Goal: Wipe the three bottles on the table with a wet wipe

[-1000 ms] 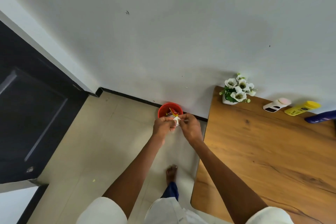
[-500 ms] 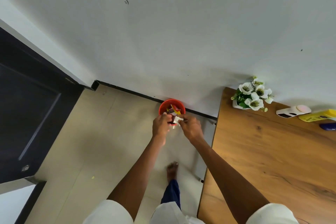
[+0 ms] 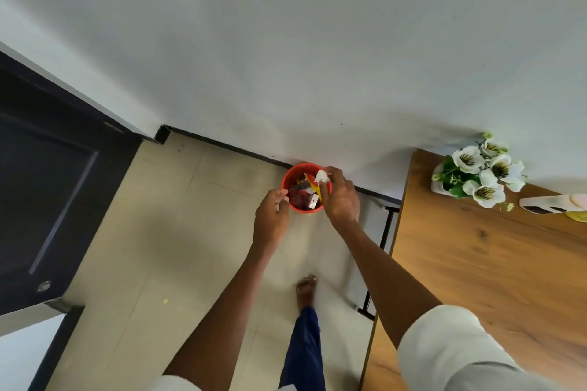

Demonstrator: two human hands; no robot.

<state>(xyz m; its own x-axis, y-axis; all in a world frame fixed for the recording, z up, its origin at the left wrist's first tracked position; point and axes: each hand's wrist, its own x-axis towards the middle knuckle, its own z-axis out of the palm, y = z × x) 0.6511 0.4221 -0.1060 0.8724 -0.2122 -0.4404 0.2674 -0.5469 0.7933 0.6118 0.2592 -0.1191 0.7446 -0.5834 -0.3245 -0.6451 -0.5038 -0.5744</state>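
wipe (image 3: pixel 321 176) — one crumpled white wad, pinched in my right hand (image 3: pixel 340 200) fingers above the one red bin (image 3: pixel 305 188) on the floor; left hand (image 3: pixel 270 221) beside it, fingers loosely curled — i see nothing held.

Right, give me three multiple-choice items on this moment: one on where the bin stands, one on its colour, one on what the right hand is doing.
1. Where does the bin stand?
A. On the table
B. On the floor by the wall
C. Beside the door

2. What colour is the bin?
A. Red
B. Blue
C. Green

3. What is the right hand doing?
A. Resting flat on the table
B. Hanging empty
C. Pinching a crumpled white wipe over the bin

Answers: 1 B, it sits on the tiles against the skirting, left of the table. 2 A, its rim and wall are red. 3 C, the fingertips hold the white wad above the bin's rim.
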